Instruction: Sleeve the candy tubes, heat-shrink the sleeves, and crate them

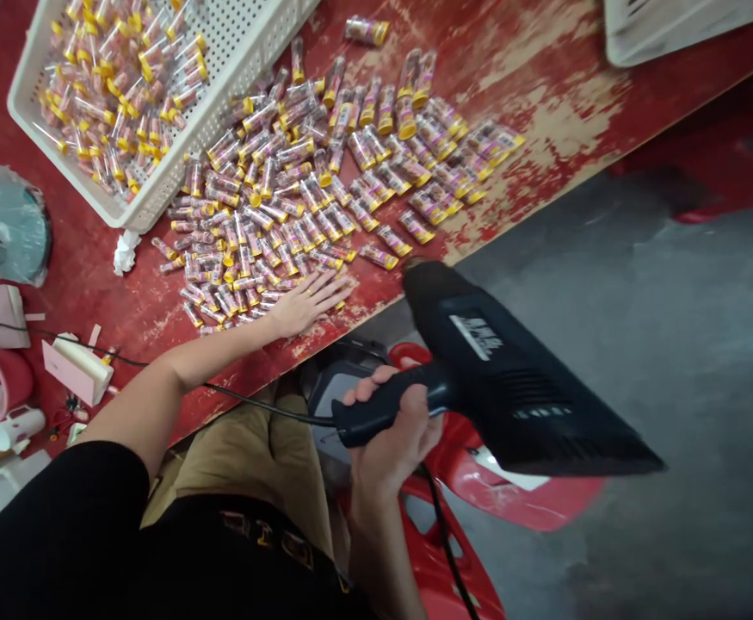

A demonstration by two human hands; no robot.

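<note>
From the head view we see the right hand (398,422) clasped round a heat gun (498,366), its front towards the tubes (312,228) on the table (544,95) — the left hand (305,303) spread flat beside them, perhaps to stop rolling.

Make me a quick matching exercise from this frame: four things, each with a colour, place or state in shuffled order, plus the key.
1. heat gun
2. left hand
3. tubes
4. basket

A. white, perforated
B. back upward, fingers spread
C. gripped in the right hand
D. see-through, yellow at one end

Pairs: 1-C; 2-B; 3-D; 4-A
</note>
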